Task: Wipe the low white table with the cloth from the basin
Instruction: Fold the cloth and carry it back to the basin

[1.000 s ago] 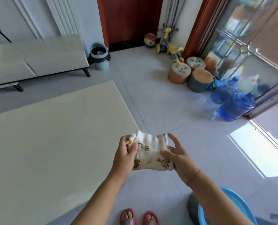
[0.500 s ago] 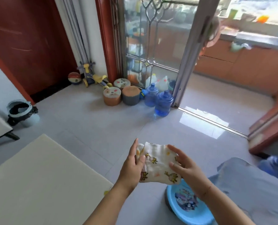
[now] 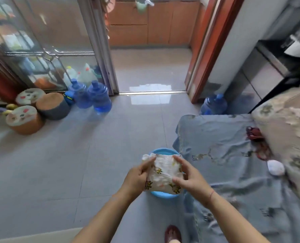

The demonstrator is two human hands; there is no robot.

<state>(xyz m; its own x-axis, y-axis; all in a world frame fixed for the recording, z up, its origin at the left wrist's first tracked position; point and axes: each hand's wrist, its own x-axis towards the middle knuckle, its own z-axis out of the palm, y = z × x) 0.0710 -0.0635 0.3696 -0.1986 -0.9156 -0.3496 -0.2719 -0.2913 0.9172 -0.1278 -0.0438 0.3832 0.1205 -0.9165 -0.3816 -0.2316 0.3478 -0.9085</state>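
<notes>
I hold a folded white cloth (image 3: 164, 173) printed with small yellow animals between both hands. My left hand (image 3: 137, 178) grips its left side and my right hand (image 3: 191, 178) grips its right side. The cloth hangs directly above a blue basin (image 3: 163, 151) that stands on the grey tiled floor, mostly hidden behind the cloth and my hands. Only a thin strip of the low white table (image 3: 35, 235) shows at the bottom left edge of the view.
A sofa with a blue-grey cover (image 3: 233, 163) fills the right side, touching the basin. Blue water bottles (image 3: 100, 98) and round stools (image 3: 23, 119) stand at the left by a glass door. Another bottle (image 3: 215, 104) sits by the doorway. My sandalled foot (image 3: 173, 234) is below.
The view has swung right, away from the table toward the basin and sofa. The cloth, still held in both hands, has moved over the basin.
</notes>
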